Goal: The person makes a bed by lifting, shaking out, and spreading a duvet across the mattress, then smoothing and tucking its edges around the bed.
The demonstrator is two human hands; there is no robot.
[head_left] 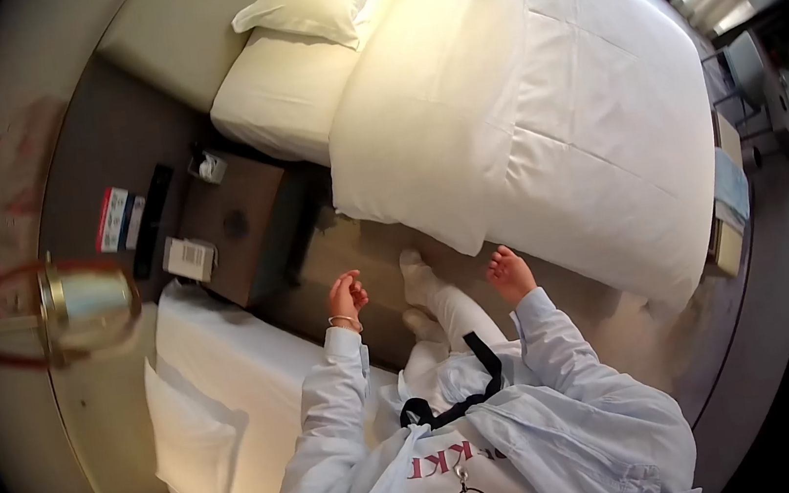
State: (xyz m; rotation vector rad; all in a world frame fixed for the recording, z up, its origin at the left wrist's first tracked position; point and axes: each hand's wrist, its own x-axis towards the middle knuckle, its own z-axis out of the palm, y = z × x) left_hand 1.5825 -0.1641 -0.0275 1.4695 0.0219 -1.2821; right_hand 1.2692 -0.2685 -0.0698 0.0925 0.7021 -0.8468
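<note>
My left hand [348, 297], with a bracelet at the wrist, is raised over the floor between two beds. Its fingers are loosely curled and apart, and nothing shows in them. My right hand [510, 276] hangs near the lower edge of the white duvet [586, 124] on the large bed, without visibly holding anything. Its fingers are bent and slightly spread. The duvet drapes over the bed's side, with a white pillow [315, 0] at its head end. Between my hands, my feet in light socks [416, 278] show on the floor.
A nightstand [238, 216] at the left bears a white box [189, 259] and a tissue holder [207, 167]. The second bed [230, 350] lies at the lower left with a pillow [192, 439]. A wall lamp [87, 306] is far left; a chair [745, 70] stands far right.
</note>
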